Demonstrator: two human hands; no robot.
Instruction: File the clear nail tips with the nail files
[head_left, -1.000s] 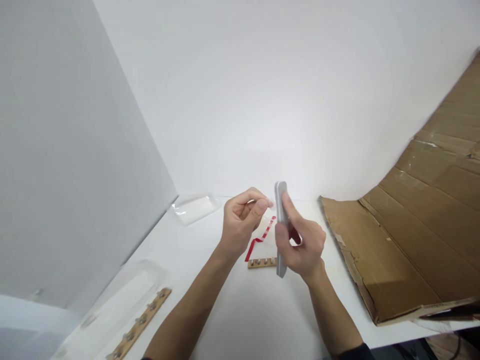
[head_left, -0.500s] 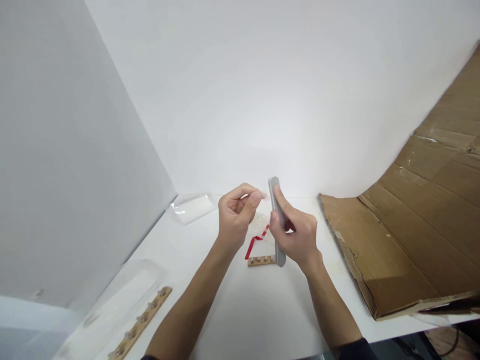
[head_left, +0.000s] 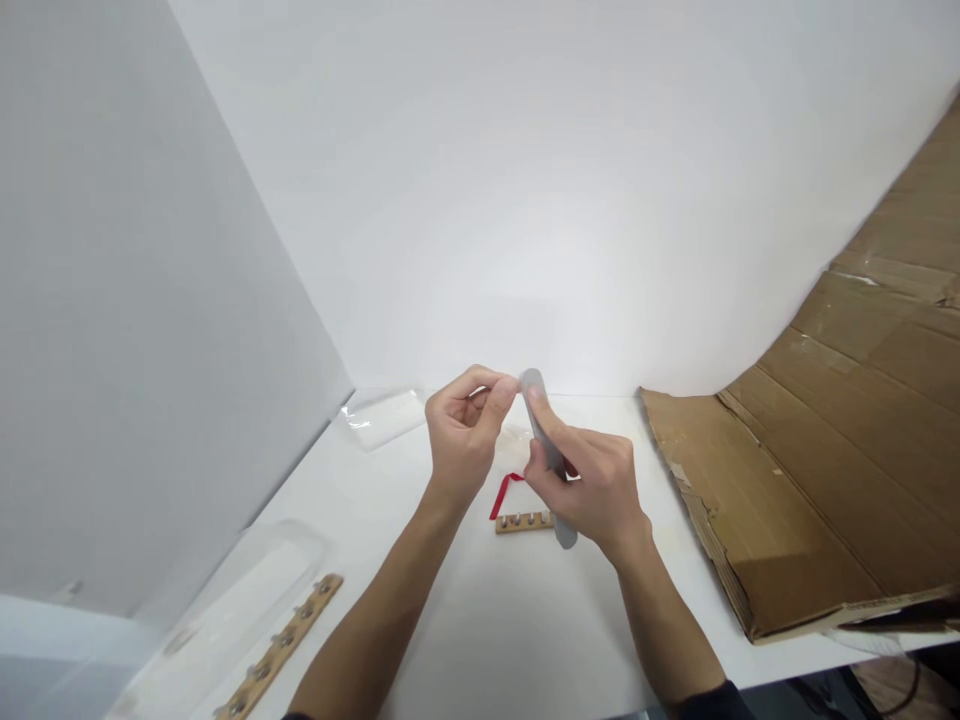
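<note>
My right hand [head_left: 592, 490] grips a long grey flat bar [head_left: 534, 395], held tilted with its top end leaning left and its lower end near the table. My left hand [head_left: 461, 440] is closed in a pinch at the bar's top end, thumb and forefinger pressed together on something I cannot make out. Below the hands a short wooden strip with metal studs [head_left: 523, 521] lies on the white table [head_left: 487, 620]. A red strip [head_left: 504, 492] and a clear film lie just behind it.
A flattened cardboard box [head_left: 810, 470] leans at the right. A clear plastic bag [head_left: 386, 415] lies at the back left. A longer studded wooden strip [head_left: 281, 650] rests on clear plastic packaging at the front left. A grey panel stands along the left side.
The grey bar has tilted from upright to leaning left. Both hands have shifted slightly left, and my left pinch has met the bar's top end.
</note>
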